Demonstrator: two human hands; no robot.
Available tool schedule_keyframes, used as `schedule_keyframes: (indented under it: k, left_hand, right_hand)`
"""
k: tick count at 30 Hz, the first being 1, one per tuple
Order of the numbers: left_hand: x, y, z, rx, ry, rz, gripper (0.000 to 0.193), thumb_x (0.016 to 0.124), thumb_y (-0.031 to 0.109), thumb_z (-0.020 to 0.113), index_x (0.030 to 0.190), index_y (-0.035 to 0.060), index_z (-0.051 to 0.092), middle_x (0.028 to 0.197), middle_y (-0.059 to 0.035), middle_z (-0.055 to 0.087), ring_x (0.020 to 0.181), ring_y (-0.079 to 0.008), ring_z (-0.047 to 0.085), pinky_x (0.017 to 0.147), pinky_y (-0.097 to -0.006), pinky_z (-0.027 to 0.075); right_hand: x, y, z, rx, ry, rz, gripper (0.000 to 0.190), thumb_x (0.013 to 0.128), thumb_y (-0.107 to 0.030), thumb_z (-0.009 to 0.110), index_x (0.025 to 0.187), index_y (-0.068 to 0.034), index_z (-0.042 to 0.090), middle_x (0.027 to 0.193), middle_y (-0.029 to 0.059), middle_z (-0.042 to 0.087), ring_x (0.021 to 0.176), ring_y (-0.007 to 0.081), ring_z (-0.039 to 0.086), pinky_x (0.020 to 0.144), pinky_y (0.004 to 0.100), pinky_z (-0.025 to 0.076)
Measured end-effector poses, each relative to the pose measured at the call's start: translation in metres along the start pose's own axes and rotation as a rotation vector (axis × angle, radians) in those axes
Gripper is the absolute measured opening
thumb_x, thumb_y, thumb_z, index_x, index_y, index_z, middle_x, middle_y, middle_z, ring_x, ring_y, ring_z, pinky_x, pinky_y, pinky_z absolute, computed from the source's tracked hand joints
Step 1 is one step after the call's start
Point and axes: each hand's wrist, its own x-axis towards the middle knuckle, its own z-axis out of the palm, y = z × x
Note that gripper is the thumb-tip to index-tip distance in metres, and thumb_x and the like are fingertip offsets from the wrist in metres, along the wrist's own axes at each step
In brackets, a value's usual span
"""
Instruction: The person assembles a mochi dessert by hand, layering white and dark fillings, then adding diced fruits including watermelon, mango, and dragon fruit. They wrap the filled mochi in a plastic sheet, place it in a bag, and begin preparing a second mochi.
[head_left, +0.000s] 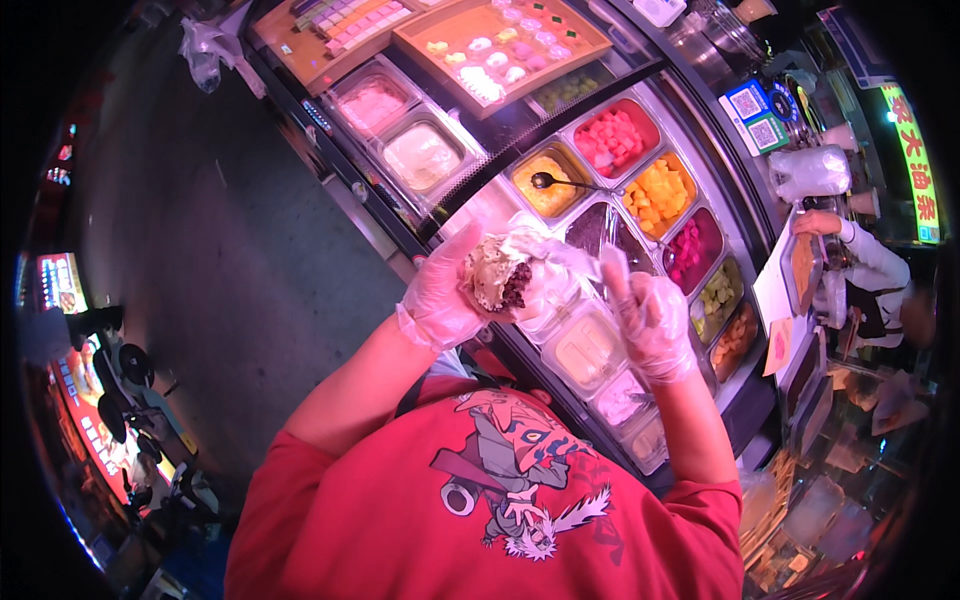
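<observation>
My left hand (444, 294), in a clear plastic glove, cups a ball of food (489, 274) with a pale creamy coating and a dark, grainy filling showing on one side. My right hand (656, 326), gloved too, grips a flat spreader (571, 257) with its index finger stretched along it. The spreader's tip meets white cream (525, 238) at the ball's upper edge. Beneath both hands lie metal food pans, among them one of yellow filling (547, 201) with a dark spoon (543, 180) resting in it, and a dark pan (596, 225) partly under film.
Pans of pink cubes (613, 141), mango-like cubes (660, 196) and magenta pieces (684, 251) stand to the right. Two cream pans (421, 154) and a wooden tray of small sweets (510, 56) lie beyond. Another person's hand (817, 223) touches a tray (802, 270) at far right.
</observation>
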Motion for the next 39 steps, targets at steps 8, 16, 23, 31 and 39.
schedule_keyframes:
  k: [8,16,23,31,39]
  left_hand:
    - [0.009,0.009,-0.014,0.025,-0.091,-0.025,0.074,0.102,0.063,0.058,0.139,-0.0007,0.059,0.122,-0.02,0.072,0.105,-0.0331,0.072,0.076,-0.0459,0.055]
    - [0.015,0.005,-0.004,-0.137,-0.116,0.051,0.072,0.103,0.061,0.058,0.14,-0.0014,0.057,0.129,-0.022,0.07,0.108,-0.0376,0.072,0.078,-0.0429,0.061]
    - [0.019,-0.006,-0.003,-0.065,-0.015,0.214,0.069,0.106,0.059,0.054,0.136,-0.0025,0.059,0.125,-0.02,0.071,0.102,-0.0341,0.073,0.059,-0.03,0.058]
    - [-0.001,0.021,-0.004,-0.197,-0.102,0.352,0.071,0.099,0.06,0.065,0.137,0.001,0.062,0.134,-0.0184,0.068,0.122,-0.0344,0.067,0.103,-0.0501,0.058]
    - [-0.057,0.1,-0.028,-0.32,-0.204,0.535,0.07,0.094,0.051,0.076,0.145,0.008,0.055,0.135,-0.0043,0.058,0.118,-0.0203,0.054,0.098,-0.0439,0.058]
  right_hand:
    - [0.005,-0.01,-0.007,0.115,0.03,0.142,0.064,0.078,0.015,0.069,0.139,-0.005,0.069,0.083,0.0056,0.065,0.068,0.023,0.063,0.064,0.036,0.053]
    - [-0.028,-0.031,0.022,0.093,0.072,0.097,0.072,0.072,0.017,0.067,0.142,-0.001,0.065,0.094,0.011,0.064,0.078,0.0281,0.065,0.067,0.0384,0.053]
    - [-0.041,-0.05,0.045,0.114,0.173,0.224,0.068,0.074,0.02,0.067,0.14,0.001,0.065,0.098,0.0139,0.068,0.082,0.0295,0.065,0.07,0.039,0.054]
    - [-0.048,-0.033,0.047,0.262,0.326,0.231,0.055,0.079,0.018,0.065,0.133,0.006,0.068,0.111,0.018,0.071,0.087,0.032,0.068,0.074,0.0391,0.055]
    - [0.038,0.018,0.162,0.53,-0.214,0.827,0.027,0.1,-0.024,0.062,0.113,-0.007,0.079,0.085,0.0275,0.07,0.08,0.0413,0.071,0.075,0.0471,0.054]
